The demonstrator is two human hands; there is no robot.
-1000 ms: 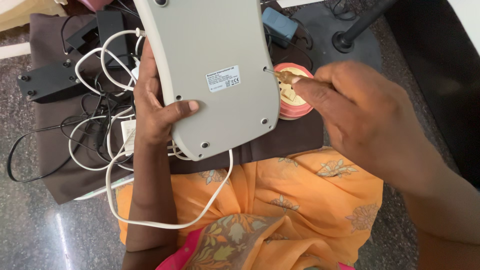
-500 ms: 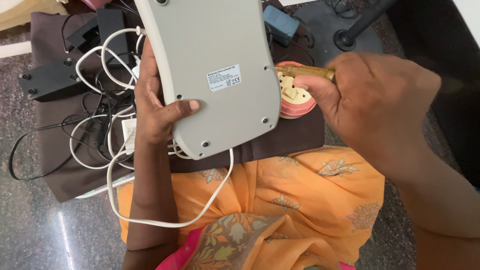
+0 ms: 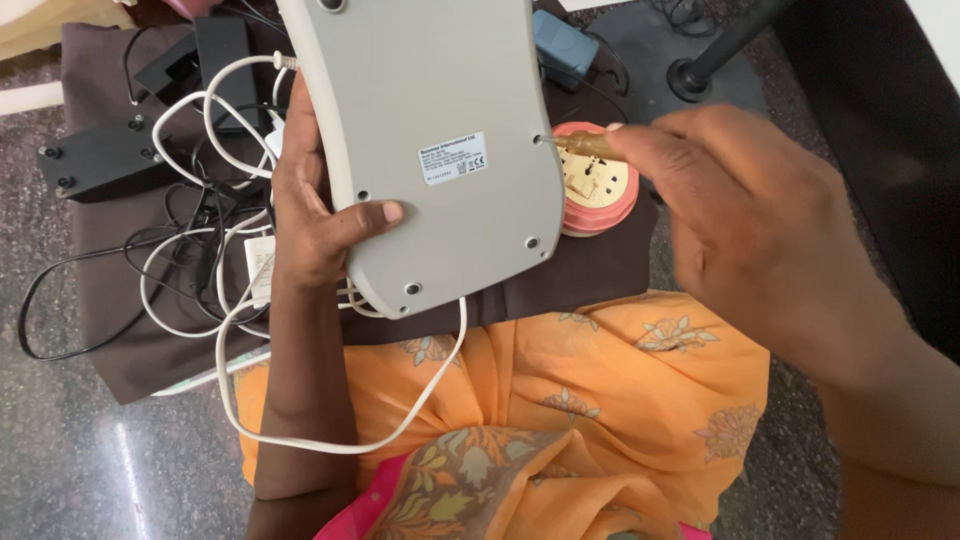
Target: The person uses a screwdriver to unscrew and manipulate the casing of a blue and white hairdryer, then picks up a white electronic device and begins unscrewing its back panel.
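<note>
My left hand grips the left edge of a grey plastic device housing, held bottom side up, thumb lying across its underside. The housing has a small white label and several recessed screw holes. My right hand holds a screwdriver with an amber handle; its tip sits at a screw hole on the housing's right edge. A white cable runs from under the housing down across my lap.
A pink round container with small parts sits behind the housing on a brown cloth. Tangled white and black cables, a black block and a blue adapter lie on the cloth. A black stand base is at upper right.
My right hand rose from the pink container with the screwdriver and brought its tip to the screw hole on the housing's right edge. The left hand kept its hold.
</note>
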